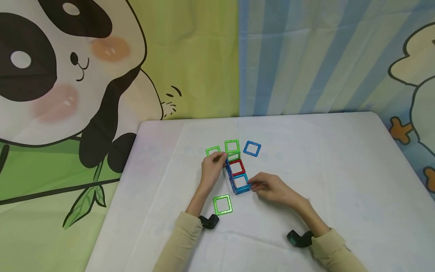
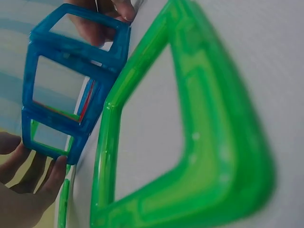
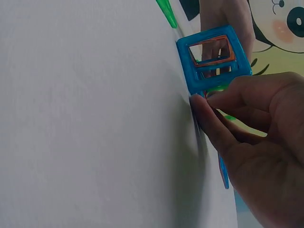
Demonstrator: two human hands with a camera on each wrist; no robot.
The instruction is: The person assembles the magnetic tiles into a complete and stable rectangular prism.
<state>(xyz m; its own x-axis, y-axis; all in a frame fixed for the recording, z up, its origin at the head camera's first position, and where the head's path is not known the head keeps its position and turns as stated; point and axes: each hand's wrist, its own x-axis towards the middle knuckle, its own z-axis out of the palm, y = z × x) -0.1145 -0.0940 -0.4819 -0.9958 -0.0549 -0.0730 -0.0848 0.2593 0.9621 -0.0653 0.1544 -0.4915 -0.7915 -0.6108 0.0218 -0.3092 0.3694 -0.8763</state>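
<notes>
Square magnetic tiles with hollow middles form a joined row on the white table. Several blue tiles (image 2: 29, 76) stand upright along its left side. A red tile (image 1: 243, 166) and a light blue tile (image 1: 247, 176) lie inside, and a green tile (image 1: 239, 155) stands tilted at the far end. My left hand (image 1: 211, 172) pinches the upright blue tile at the far left corner. At the near right corner, my right hand (image 1: 272, 187) pinches the edge of a blue tile (image 3: 185, 59) with thumb and fingertips. Part of the grip is hidden.
Flat on the table (image 1: 323, 151) lie a loose green tile (image 1: 231, 204) near the left wrist, another green tile (image 1: 208, 152) beyond the left hand, a green tile (image 1: 232, 141) at the row's far end, and a blue tile (image 1: 259, 149) farther right. A printed curtain (image 1: 204, 56) hangs behind.
</notes>
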